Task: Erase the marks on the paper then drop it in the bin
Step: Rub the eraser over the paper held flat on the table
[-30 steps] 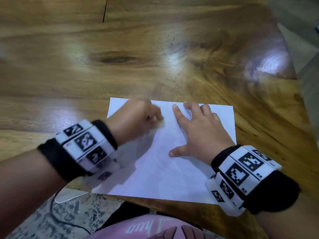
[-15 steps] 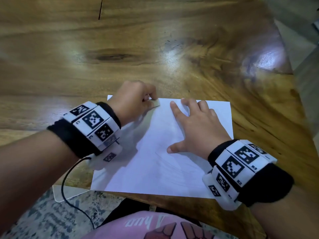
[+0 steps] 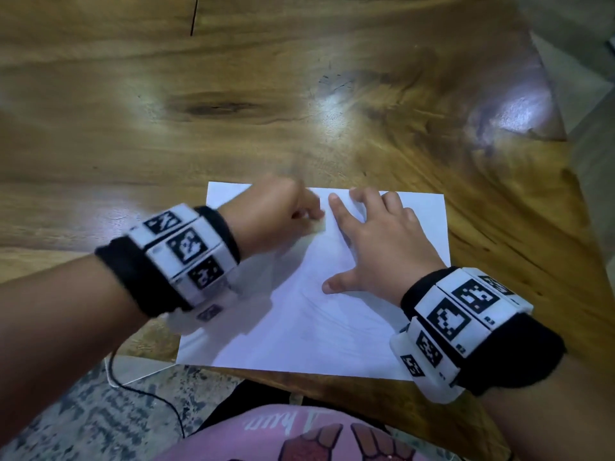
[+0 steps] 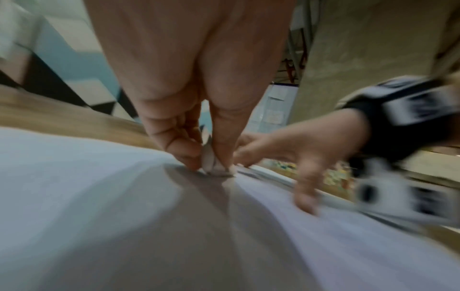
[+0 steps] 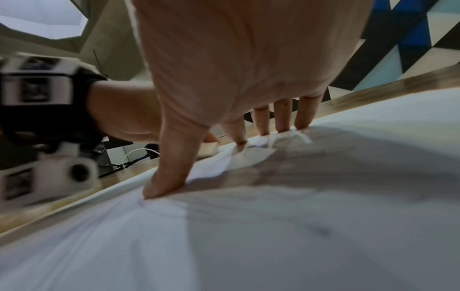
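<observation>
The wooden table (image 3: 299, 94) fills the head view, its near edge running across at 6 o'clock. The white paper (image 3: 316, 327) is laid flat on it close to that edge, as in the earlier frames, with faint pencil marks (image 3: 319, 311) seen near its middle.

The right hand (image 3: 382, 247) is spread flat on the paper toward 2 o'clock of the sheet's middle, fingers (image 5: 281, 118) straight and splayed, thumb stretched out toward 8 o'clock; the paper is pressed down and slightly wrinkled at the thumb tip. Its place is unchanged from half a second ago.

The left hand (image 3: 273, 217) is curled over the sheet's far part, at 11 o'clock of the middle. A small pale eraser (image 4: 214, 163) is pinched between its thumb and fingers (image 4: 174, 137) and is touching the paper. Compared with half a second ago, the left hand has been drawn back from the far edge and nearer the right index finger; it is motion-blurred.
</observation>
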Available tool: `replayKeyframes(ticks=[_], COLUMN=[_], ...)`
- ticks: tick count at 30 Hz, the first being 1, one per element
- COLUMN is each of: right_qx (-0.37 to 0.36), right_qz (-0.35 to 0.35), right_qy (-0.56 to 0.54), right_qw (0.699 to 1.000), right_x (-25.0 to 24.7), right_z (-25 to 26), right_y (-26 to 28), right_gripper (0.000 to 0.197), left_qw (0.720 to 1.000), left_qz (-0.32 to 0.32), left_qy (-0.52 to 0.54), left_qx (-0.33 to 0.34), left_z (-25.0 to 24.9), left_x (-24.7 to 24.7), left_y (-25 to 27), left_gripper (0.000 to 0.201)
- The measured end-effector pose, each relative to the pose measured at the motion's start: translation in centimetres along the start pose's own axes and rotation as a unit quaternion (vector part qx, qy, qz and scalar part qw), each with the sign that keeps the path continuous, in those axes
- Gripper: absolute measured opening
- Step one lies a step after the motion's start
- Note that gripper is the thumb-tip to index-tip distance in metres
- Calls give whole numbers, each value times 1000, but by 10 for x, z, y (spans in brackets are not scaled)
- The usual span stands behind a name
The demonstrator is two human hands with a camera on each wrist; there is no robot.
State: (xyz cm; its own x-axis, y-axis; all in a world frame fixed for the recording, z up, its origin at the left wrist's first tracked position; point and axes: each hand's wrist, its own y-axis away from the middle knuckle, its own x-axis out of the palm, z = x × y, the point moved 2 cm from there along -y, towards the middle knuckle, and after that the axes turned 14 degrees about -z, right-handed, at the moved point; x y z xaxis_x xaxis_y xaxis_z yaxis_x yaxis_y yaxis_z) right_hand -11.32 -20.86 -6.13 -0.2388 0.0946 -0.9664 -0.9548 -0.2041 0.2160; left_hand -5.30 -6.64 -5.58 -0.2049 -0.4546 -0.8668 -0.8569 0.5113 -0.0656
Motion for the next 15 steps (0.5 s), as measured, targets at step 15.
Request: replayKeyframes(ticks=[15], right_qx=[2], right_qz=[7], right_qy=[7], right_qw=[1000], right_x=[-2], right_z=[1], right_y=[-1], right_gripper=[119], left_qw=[999], left_qz=[19], left_qy=[11], left_qx=[36], left_z=[0], left_x=[-1], left_y=[20], left_gripper=[10])
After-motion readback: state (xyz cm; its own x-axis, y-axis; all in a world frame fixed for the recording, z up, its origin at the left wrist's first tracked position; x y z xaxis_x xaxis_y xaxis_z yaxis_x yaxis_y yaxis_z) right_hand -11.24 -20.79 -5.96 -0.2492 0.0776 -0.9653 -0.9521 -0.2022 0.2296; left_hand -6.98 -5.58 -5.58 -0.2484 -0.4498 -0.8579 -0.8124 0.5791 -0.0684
